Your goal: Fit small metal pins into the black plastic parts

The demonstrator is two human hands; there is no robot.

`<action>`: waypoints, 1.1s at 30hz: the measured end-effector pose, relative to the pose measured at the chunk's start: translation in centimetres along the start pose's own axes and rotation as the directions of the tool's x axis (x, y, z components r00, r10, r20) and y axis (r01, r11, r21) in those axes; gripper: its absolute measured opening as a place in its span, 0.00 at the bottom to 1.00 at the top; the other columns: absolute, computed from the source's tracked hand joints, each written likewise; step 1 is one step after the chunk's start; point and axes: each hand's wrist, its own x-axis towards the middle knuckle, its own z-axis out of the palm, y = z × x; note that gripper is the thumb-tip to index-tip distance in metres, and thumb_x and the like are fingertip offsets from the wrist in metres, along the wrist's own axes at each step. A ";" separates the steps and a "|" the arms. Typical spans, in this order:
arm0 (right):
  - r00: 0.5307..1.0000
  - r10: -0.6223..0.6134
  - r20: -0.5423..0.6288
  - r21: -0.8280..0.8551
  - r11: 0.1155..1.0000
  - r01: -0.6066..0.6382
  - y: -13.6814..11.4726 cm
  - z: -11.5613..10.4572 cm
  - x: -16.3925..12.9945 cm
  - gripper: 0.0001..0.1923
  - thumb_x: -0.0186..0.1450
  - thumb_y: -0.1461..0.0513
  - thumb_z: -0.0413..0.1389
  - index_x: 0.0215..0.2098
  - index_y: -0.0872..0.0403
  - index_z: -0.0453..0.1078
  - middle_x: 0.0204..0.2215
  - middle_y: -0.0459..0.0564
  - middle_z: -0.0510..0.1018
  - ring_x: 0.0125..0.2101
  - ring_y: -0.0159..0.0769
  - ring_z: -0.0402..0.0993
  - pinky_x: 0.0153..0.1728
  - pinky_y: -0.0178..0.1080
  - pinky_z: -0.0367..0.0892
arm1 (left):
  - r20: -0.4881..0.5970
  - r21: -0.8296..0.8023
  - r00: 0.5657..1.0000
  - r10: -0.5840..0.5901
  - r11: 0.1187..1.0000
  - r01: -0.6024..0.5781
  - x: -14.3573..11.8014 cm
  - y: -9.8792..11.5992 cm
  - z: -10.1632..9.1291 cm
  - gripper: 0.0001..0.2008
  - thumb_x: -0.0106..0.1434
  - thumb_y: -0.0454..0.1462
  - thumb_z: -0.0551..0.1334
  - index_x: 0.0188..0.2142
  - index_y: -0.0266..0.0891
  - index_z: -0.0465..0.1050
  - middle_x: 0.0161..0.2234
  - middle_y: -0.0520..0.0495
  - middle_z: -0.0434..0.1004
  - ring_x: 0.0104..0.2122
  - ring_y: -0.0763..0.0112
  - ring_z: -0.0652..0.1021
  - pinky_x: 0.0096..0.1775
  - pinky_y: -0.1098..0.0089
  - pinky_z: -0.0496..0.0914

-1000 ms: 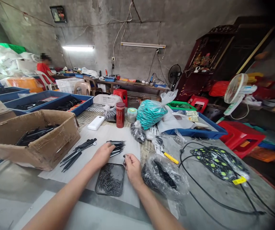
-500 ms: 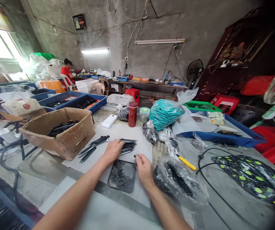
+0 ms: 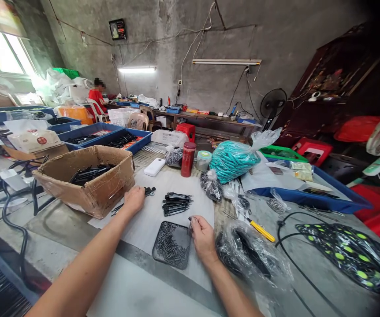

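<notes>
My left hand [image 3: 134, 200] reaches onto the loose black pen-like tools [image 3: 150, 191] beside the cardboard box. Its fingers are curled down over them, and what they grip is hidden. My right hand [image 3: 203, 237] is closed in a pinch at the right rim of a clear tray, with a small dark thing at the fingertips too small to name. Small dark metal pins [image 3: 170, 244] fill much of the tray [image 3: 188, 259]. Behind the tray lies a neat stack of black pointed tools [image 3: 176, 204], side by side on the white sheet [image 3: 143, 224].
The cardboard box [image 3: 87, 198] holds more black tools. A red canister [image 3: 188, 159], a white power bank [image 3: 154, 167] and a bag of turquoise pieces [image 3: 232, 160] stand behind. To the right are an open plastic bag [image 3: 256, 255] and a yellow-handled tool [image 3: 262, 230]. A person in red [image 3: 97, 99] sits far back.
My left hand has moved left, from the neat stack to the loose tools by the box, leaving the stack uncovered. My right hand stays pinched by the tray. The view has shifted slightly.
</notes>
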 end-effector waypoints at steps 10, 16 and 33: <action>1.000 -0.005 0.010 -0.044 0.999 0.005 -0.3 -0.1 0.0 0.16 0.56 0.52 0.49 0.25 0.57 0.68 0.14 0.41 0.61 0.17 0.27 0.54 0.17 0.31 0.52 | -0.026 -0.128 0.998 0.064 0.990 -0.066 -4.1 0.6 -2.6 0.10 0.59 0.37 0.49 0.35 0.40 0.67 0.31 0.48 0.75 0.32 0.67 0.73 0.30 0.72 0.61; 0.990 -0.073 0.124 -0.184 0.978 0.095 -1.2 -0.1 -0.3 0.12 0.57 0.56 0.49 0.26 0.56 0.68 0.17 0.43 0.65 0.20 0.30 0.60 0.22 0.32 0.56 | -0.085 -0.405 0.993 0.081 0.908 -0.109 -4.5 2.2 -3.0 0.06 0.53 0.36 0.55 0.28 0.38 0.71 0.21 0.54 0.71 0.23 0.74 0.70 0.27 0.75 0.60; 0.831 -0.061 0.553 -0.755 0.387 0.530 -3.4 1.2 -0.4 0.09 0.59 0.67 0.49 0.32 0.54 0.70 0.28 0.49 0.72 0.32 0.34 0.67 0.33 0.36 0.54 | -0.272 -0.399 0.920 0.282 0.837 -0.375 -4.8 2.0 2.0 0.11 0.59 0.38 0.53 0.32 0.38 0.73 0.26 0.49 0.70 0.28 0.71 0.71 0.31 0.74 0.61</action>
